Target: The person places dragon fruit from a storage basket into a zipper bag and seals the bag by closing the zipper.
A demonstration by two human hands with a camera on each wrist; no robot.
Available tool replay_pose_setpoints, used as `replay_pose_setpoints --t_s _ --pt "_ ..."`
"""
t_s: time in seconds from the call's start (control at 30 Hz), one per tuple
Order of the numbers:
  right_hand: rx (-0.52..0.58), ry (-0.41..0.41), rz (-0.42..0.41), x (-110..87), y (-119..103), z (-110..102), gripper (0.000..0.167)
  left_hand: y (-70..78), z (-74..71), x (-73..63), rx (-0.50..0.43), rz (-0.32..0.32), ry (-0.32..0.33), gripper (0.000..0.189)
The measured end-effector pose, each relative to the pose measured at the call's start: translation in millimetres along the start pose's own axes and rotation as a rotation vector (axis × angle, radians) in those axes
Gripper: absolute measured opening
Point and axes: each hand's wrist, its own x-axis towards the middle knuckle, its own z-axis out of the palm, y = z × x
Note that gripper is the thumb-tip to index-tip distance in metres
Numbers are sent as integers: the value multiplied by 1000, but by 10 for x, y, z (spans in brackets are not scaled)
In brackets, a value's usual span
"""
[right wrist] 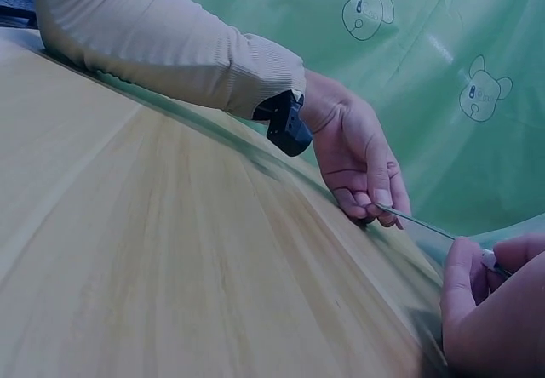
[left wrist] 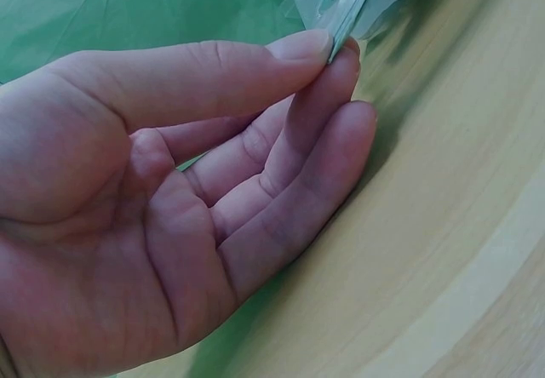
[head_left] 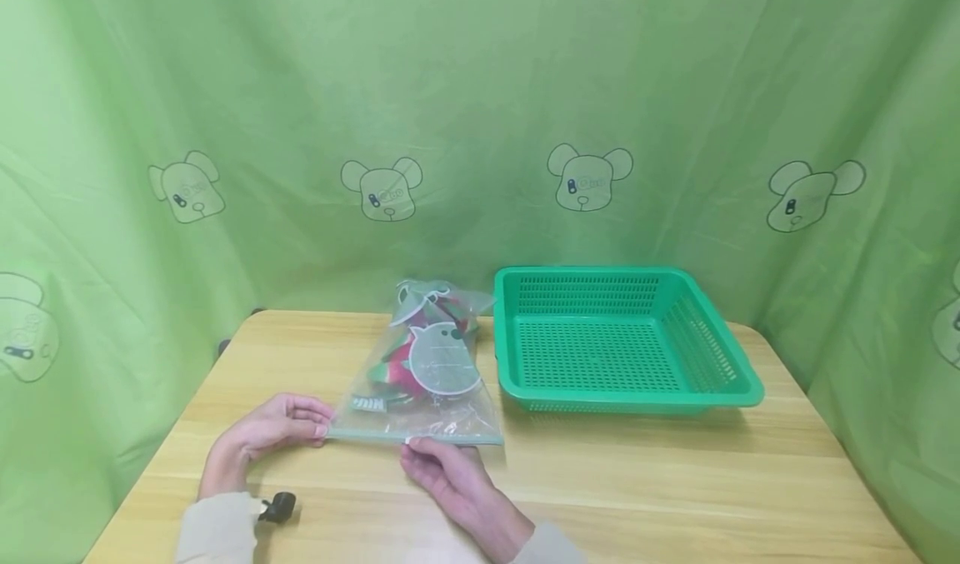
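Observation:
A clear zip bag (head_left: 446, 368) with a grey cartoon print lies on the table, its pale green zip edge toward me. Red and green things (head_left: 399, 368) show through the plastic; their kind is blurred by the film. At the zip's left end, my left hand (head_left: 273, 426) pinches the corner between thumb and index finger, as the left wrist view also shows, with the other fingers loosely bent. Farther right along the same edge, my right hand (head_left: 461, 485) pinches the small white slider (right wrist: 488, 259) between thumb and fingers.
A green plastic basket (head_left: 626, 397) with slotted walls stands right of the bag, toward the back of the wooden table (head_left: 675, 489). Green curtains (head_left: 480, 89) with bear-head drawings hang behind and at both sides. A black camera (head_left: 279, 507) sits on my left wrist.

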Motion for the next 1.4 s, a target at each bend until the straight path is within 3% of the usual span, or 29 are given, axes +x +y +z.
replay_pose_setpoints --t_s 0.27,0.57,1.4 --pt "2 -13 4 -44 -36 -68 14 -5 4 -12 -5 25 -26 33" --pt "6 -28 10 -71 -90 -150 6 5 5 -8 -5 9 -17 30" --pt "-16 -45 11 -181 -227 -321 7 10 1 -5 -12 25 -35 34"
